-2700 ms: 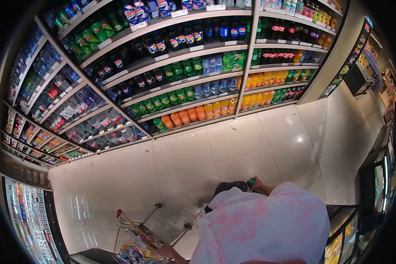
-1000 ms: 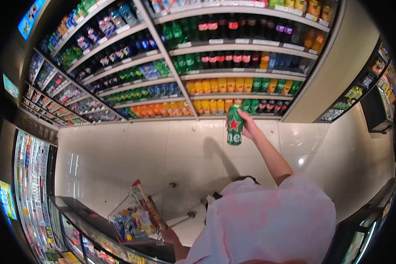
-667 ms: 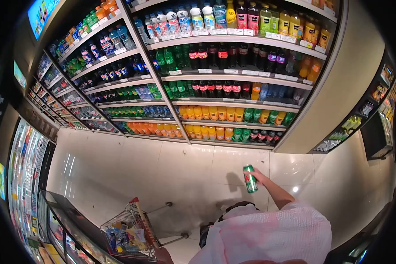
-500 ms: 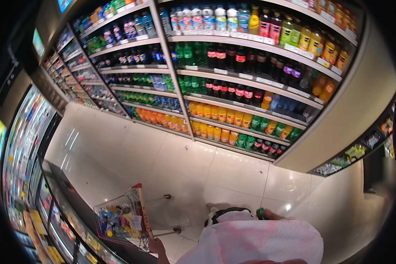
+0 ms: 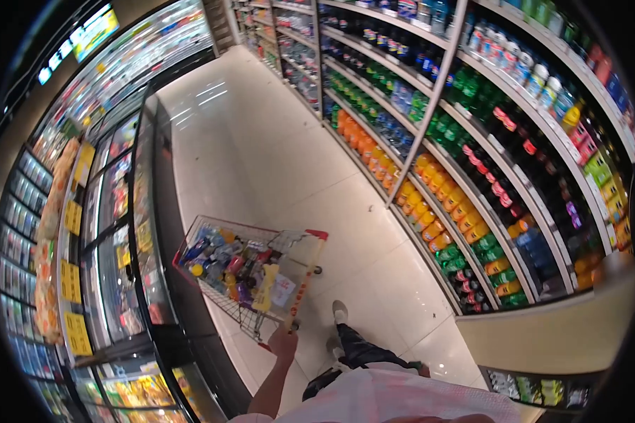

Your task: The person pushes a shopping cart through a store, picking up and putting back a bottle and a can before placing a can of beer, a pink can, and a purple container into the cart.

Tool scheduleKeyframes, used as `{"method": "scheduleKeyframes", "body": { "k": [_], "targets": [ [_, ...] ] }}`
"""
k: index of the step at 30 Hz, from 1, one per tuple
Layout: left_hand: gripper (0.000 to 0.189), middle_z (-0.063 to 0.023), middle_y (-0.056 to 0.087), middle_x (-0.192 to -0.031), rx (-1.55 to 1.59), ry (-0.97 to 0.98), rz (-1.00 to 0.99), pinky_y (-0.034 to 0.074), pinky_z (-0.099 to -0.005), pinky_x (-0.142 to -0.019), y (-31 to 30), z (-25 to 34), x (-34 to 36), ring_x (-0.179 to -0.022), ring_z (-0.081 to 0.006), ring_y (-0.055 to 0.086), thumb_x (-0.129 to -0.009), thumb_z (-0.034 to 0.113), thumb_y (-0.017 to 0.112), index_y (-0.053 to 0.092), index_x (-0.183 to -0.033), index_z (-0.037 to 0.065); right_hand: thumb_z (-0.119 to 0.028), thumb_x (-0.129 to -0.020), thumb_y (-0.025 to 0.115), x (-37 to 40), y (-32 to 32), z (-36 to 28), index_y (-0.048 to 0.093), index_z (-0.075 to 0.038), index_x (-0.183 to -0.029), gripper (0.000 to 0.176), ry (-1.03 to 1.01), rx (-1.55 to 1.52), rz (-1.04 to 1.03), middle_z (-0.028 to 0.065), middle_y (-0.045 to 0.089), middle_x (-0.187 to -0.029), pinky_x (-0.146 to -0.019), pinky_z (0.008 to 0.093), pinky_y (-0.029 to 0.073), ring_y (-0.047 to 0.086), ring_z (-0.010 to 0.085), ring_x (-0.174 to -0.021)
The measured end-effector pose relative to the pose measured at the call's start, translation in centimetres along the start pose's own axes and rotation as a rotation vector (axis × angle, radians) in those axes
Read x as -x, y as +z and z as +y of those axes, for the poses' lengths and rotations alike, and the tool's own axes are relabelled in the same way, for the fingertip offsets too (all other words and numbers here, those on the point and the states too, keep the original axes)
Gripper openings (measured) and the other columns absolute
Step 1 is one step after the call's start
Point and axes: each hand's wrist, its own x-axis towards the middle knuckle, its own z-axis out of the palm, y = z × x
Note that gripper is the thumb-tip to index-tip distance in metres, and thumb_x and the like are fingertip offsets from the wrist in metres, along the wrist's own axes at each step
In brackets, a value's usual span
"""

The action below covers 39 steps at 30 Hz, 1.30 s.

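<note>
My left hand is closed around the handle of a wire shopping cart with red corner pieces. Inside the cart lie many bottles and packets, a yellow item and a white paper. Low at the right side of my body, my right hand shows only as a sliver past the pale pink and white shirt. A small green thing peeks out at its fingers; its kind is hidden.
Drink shelves line the right side, with a beige end panel nearest me. Glass-topped freezers run along the left, close to the cart. Between them, a tiled floor stretches ahead to a refrigerated wall.
My view has turned left, along the aisle. The cart now sits nearer the middle with my left hand still on its handle. My right hand has become mostly hidden behind the shirt.
</note>
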Motion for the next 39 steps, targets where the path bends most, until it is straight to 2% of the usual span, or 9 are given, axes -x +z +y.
{"method": "scheduleKeyframes", "body": {
  "k": [2, 3, 5, 12, 18, 24, 30, 34, 39],
  "targets": [
    [0.022, -0.0177, 0.07, -0.074, 0.077, 0.012, -0.003, 0.056, -0.0521, -0.063, 1.2, 0.5, 2.0, -0.069, -0.0397, 0.071, -0.076, 0.021, 0.074, 0.07, -0.092, 0.007, -0.016, -0.071, 0.09, 0.5, -2.1, -20.4, 0.065, -0.004, -0.115, 0.052, 0.125, -0.33, 0.092, 0.0069, 0.07, -0.095, -0.08, 0.0338, 0.057, 0.069, 0.0183, -0.087],
    [0.022, -0.0176, 0.07, -0.074, 0.112, 0.003, -0.012, 0.056, -0.0522, -0.063, 1.1, 1.3, 3.1, -0.07, -0.0398, 0.071, -0.077, 0.022, 0.073, 0.07, -0.092, 0.007, -0.013, -0.071, 0.09, -4.0, -1.8, -20.9, 0.065, -0.004, -0.114, 0.051, -0.06, -0.431, 0.065, 0.0046, 0.068, -0.096, -0.078, 0.0339, 0.056, 0.066, 0.0175, -0.085],
    [0.022, -0.0176, 0.07, -0.074, 0.177, -0.004, -0.018, 0.055, -0.0525, -0.063, 0.6, 3.2, 4.6, -0.071, -0.0401, 0.071, -0.078, 0.023, 0.072, 0.07, -0.092, 0.007, -0.005, -0.074, 0.087, -4.6, -1.1, -36.0, 0.064, -0.005, -0.109, 0.042, -0.304, -0.321, 0.109, 0.0022, 0.068, -0.088, -0.073, 0.0319, 0.056, 0.066, 0.0138, -0.078],
    [0.021, -0.0203, 0.071, -0.084, 0.326, -0.116, -0.124, 0.056, -0.0568, -0.072, 3.3, 8.3, 9.4, -0.08, -0.043, 0.071, -0.086, 0.024, 0.066, 0.062, -0.099, 0.007, -0.006, -0.078, 0.087, -10.5, 6.7, -60.9, 0.066, -0.003, -0.111, 0.04, -0.647, -0.266, -0.249, 0.0062, 0.074, -0.099, -0.087, 0.032, 0.058, 0.07, 0.0152, -0.089],
    [0.022, -0.0157, 0.07, -0.081, 0.29, -0.139, -0.358, 0.054, -0.0547, -0.068, 5.0, 10.7, 10.0, -0.075, -0.0398, 0.071, -0.091, 0.028, 0.067, 0.061, -0.1, 0.009, -0.014, -0.073, 0.093, -21.9, 14.4, -62.9, 0.066, -0.002, -0.111, 0.047, -0.791, 0.076, -0.508, 0.0047, 0.072, -0.097, -0.082, 0.0327, 0.057, 0.068, 0.0149, -0.086],
    [0.022, -0.0162, 0.071, -0.08, 0.346, -0.129, -0.452, 0.055, -0.0543, -0.066, 5.4, 10.3, 7.7, -0.076, -0.0387, 0.073, -0.092, 0.029, 0.066, 0.061, -0.102, 0.01, -0.035, -0.061, 0.094, -29.1, 15.6, -60.5, 0.067, -0.005, -0.104, 0.059, -0.945, 0.587, -0.197, 0.0148, 0.076, -0.09, -0.083, 0.0465, 0.058, 0.073, 0.0353, -0.084],
    [0.023, -0.0164, 0.07, -0.078, 0.348, -0.182, -0.552, 0.055, -0.0546, -0.066, 5.3, 9.4, 7.1, -0.076, -0.0391, 0.073, -0.091, 0.029, 0.067, 0.061, -0.102, 0.009, -0.032, -0.061, 0.092, -27.8, 15.4, -61.8, 0.065, -0.007, -0.098, 0.052, -0.897, 0.642, -0.291, 0.0156, 0.073, -0.089, -0.074, 0.0507, 0.057, 0.068, 0.0438, -0.084],
    [0.024, -0.0165, 0.07, -0.077, 0.331, -0.23, -0.558, 0.056, -0.0547, -0.065, 4.6, 8.4, 6.5, -0.075, -0.0393, 0.072, -0.091, 0.03, 0.067, 0.061, -0.101, 0.009, -0.028, -0.058, 0.093, -28.1, 16.3, -60.9, 0.063, -0.008, -0.097, 0.053, -1.283, 0.627, -0.121, 0.0153, 0.07, -0.081, -0.071, 0.0497, 0.058, 0.068, 0.041, -0.076],
    [0.022, -0.0166, 0.07, -0.076, 0.264, -0.193, -0.445, 0.055, -0.0533, -0.064, 5.8, 4.9, 5.5, -0.071, -0.0374, 0.072, -0.09, 0.027, 0.066, 0.065, -0.103, 0.01, -0.026, -0.059, 0.091, -27.3, 18.1, -62.3, 0.063, -0.009, -0.099, 0.051, -1.115, 0.634, -0.146, 0.0139, 0.07, -0.087, -0.077, 0.0526, 0.056, 0.066, 0.0403, -0.086]
  ]
}}
